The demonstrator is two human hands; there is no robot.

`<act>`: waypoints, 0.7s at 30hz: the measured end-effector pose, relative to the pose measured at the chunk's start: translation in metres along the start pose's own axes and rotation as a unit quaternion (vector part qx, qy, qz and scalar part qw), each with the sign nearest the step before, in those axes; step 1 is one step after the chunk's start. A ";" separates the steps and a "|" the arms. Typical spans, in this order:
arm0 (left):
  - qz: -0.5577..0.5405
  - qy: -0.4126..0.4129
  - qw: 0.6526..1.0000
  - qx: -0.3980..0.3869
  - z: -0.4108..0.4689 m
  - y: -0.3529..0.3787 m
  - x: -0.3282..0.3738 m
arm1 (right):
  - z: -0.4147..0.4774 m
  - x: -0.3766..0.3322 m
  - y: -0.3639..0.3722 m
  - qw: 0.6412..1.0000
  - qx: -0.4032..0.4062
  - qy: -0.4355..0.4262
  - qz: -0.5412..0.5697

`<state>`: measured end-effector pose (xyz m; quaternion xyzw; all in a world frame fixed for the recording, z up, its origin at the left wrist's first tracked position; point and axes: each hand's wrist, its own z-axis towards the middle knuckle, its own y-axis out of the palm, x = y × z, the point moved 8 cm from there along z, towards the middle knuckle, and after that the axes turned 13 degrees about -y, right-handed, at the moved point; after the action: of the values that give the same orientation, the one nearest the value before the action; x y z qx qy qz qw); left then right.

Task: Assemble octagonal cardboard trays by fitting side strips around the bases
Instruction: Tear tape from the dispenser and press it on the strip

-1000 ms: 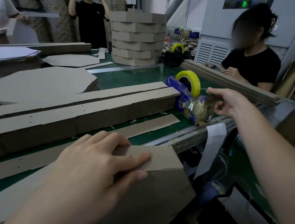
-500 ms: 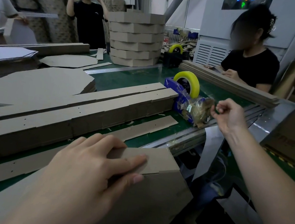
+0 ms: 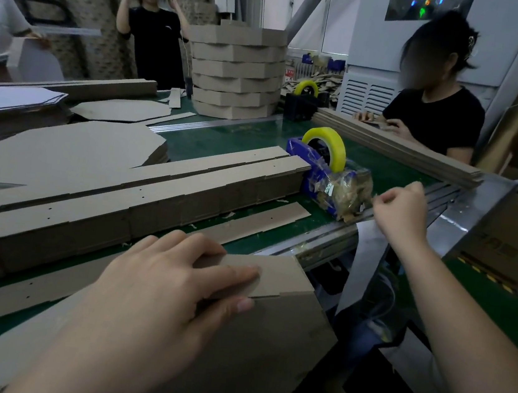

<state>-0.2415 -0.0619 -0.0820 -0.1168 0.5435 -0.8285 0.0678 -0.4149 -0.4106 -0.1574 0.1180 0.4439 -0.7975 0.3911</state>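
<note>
While the left hand (image 3: 168, 286) lies flat, its straight fingers pressing a side strip (image 3: 274, 273) against the base (image 3: 247, 358) at the near edge of the green surface (image 3: 225, 143), the right hand (image 3: 401, 210), fingers curled, pinches the end of the tape (image 3: 338, 152) just beside the blue dispenser (image 3: 298, 155).

right hand (image 3: 401, 209) drawn slightly back from tape dispenser (image 3: 328, 175), fingers (image 3: 385, 201) now curled into a pinch

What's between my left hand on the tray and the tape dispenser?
Head view: a loose side strip lies flat on the green belt between the left hand and the tape dispenser.
</note>
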 end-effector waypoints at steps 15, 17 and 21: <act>-0.012 0.010 1.000 -0.004 -0.004 -0.002 0.003 | -0.206 -0.192 -0.071 0.833 -0.053 0.013 0.550; -0.012 0.011 1.000 -0.010 -0.005 -0.002 0.002 | -0.224 -0.191 -0.049 0.812 -0.065 0.105 0.571; -0.012 0.018 1.000 -0.016 -0.008 -0.002 0.002 | -0.241 -0.184 -0.026 0.762 -0.056 0.248 0.595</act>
<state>-0.2450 -0.0544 -0.0825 -0.1095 0.5564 -0.8224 0.0458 -0.3489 -0.1146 -0.1819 0.5303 0.4099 -0.3211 0.6690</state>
